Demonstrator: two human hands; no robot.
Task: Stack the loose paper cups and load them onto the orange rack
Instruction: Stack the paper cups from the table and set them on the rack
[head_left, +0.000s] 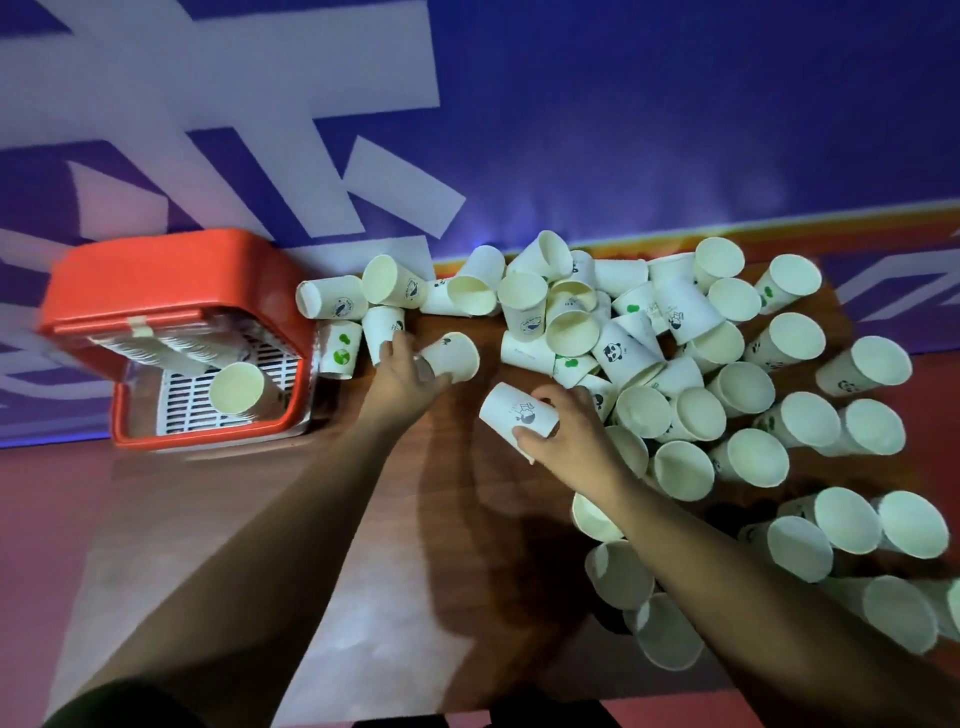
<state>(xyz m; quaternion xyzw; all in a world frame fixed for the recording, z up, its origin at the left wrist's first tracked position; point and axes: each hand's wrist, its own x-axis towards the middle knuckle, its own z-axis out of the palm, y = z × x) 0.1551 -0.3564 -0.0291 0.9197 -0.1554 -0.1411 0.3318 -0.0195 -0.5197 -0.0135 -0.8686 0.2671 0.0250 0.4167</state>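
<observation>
on the wood table (457, 493) in front of you, most of the job's yet to do. loose cups (675, 364) cover the right half & back edge: dozens, some upright w/ mouths up, many tipped on their sides, heaped on each other in the middle. none of those on the table look nested, as far as i can tell.

your left hand (402, 374) is curled round a sideways cup (452, 356), its mouth turned toward you, close to the small cluster by the rack. your right hand (566, 431) pinches a second cup (519, 410), also on its side, thumb on the near wall & fingers over the far one. the two cups are near each other but apart, so my guess is you're about to slide one into the other, i.e. the start of a fresh stack.

containers: the orange rack (171, 280) sits at the table's left end, just beside the nearest loose cups. on its white slotted floor (182, 410) lies a nested stack (236, 389), open mouth toward you. behind it there's what looks like another row of nested cups (156, 345), too blurred to count. so some are loaded, the rack has room left, & the big pile is unsorted.
</observation>
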